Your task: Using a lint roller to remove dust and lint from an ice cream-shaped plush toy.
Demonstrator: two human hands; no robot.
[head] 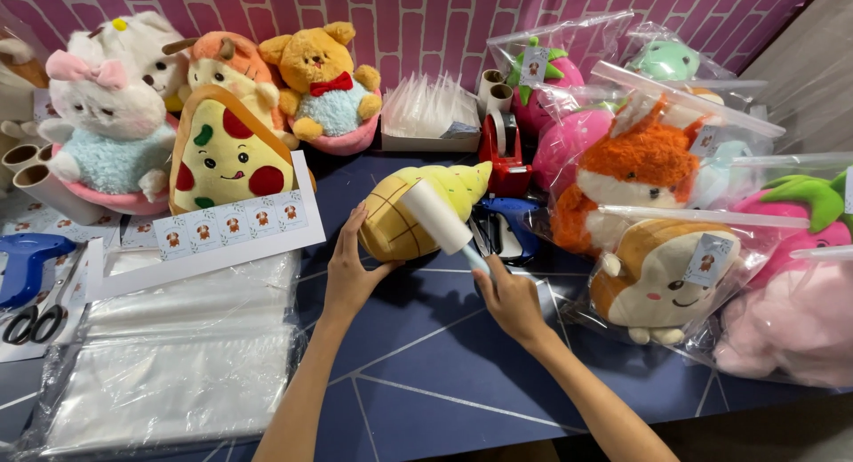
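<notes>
My left hand [351,271] grips the cone end of a yellow ice-cream-shaped plush toy [400,215] that lies on the dark blue table [426,364]. My right hand [508,300] holds the light blue handle of a white lint roller [435,215], whose roll presses against the plush's pale yellow top. Both forearms reach in from the bottom edge.
Loose plush toys, among them a pizza slice [229,155], stand at the back left. Bagged plush toys [653,275] crowd the right. A stack of clear bags [178,355] and a label strip [233,224] lie left, with scissors [31,320]. A red tape dispenser [502,151] sits behind.
</notes>
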